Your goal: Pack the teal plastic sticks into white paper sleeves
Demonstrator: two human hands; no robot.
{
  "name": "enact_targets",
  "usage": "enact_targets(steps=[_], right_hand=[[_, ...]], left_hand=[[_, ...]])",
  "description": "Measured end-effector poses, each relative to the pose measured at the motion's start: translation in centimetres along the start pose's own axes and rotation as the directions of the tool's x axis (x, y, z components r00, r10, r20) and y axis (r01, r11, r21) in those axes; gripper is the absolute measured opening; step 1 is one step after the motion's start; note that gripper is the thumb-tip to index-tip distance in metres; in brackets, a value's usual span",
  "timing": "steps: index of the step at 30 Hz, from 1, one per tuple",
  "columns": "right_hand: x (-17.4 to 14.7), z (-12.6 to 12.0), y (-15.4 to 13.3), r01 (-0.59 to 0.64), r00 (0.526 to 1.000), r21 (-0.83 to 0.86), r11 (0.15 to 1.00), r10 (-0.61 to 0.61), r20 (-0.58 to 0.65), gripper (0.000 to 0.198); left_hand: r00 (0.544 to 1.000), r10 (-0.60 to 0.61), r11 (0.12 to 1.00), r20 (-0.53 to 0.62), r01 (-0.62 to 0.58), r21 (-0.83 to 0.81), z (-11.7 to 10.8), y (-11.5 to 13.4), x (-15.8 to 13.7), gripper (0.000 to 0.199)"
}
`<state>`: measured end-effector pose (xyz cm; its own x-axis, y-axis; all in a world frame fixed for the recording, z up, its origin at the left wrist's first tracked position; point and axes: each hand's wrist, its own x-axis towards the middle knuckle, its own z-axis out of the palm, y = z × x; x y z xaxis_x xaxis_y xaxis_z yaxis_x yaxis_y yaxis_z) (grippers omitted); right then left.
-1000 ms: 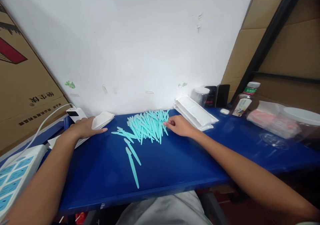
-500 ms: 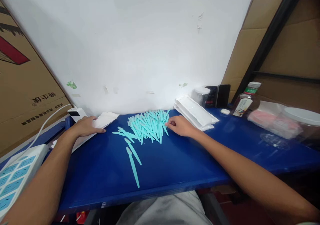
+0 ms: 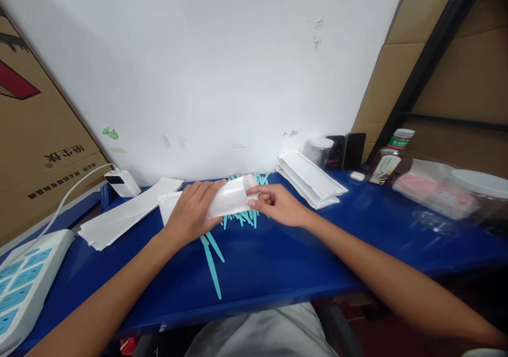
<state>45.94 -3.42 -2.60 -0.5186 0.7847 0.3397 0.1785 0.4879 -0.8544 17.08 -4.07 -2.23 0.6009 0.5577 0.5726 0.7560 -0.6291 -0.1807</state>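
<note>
- Left hand (image 3: 192, 210) grips a white pouch (image 3: 230, 197) that partly hides a pile of teal eyebrow razors (image 3: 249, 217).
- Right hand (image 3: 281, 204), fingers curled, touches the pouch's right end; whether it pinches, I cannot tell.
- Nearer, two loose razors (image 3: 211, 267) lie on the blue worktop (image 3: 278, 262).

The left hand (image 3: 194, 211) holds a white sleeve (image 3: 229, 198).
</note>
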Motion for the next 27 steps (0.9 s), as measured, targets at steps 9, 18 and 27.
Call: enact_targets(steps=[9, 18, 27], right_hand=[[-1.1, 2.0, -1.5, 0.099, 0.995, -0.022, 0.995, -0.099, -0.019, 0.035], [-2.0, 9.9, -3.2, 0.152, 0.985, -0.618, 0.771, -0.069, 0.156, 0.075], [-0.8, 10.1, -2.6, 0.028, 0.954, -0.719, 0.694, 0.196, 0.227, 0.040]], left_hand=[[0.999, 0.018, 0.996, -0.049, -0.013, 0.085, 0.4, 0.0, -0.1, 0.064], [0.912, -0.372, 0.895, -0.173, 0.402, 0.192, -0.7, -4.4, -0.5, 0.061], [0.903, -0.409, 0.894, -0.135, 0.426, 0.140, -0.6, -3.6, -0.2, 0.059]])
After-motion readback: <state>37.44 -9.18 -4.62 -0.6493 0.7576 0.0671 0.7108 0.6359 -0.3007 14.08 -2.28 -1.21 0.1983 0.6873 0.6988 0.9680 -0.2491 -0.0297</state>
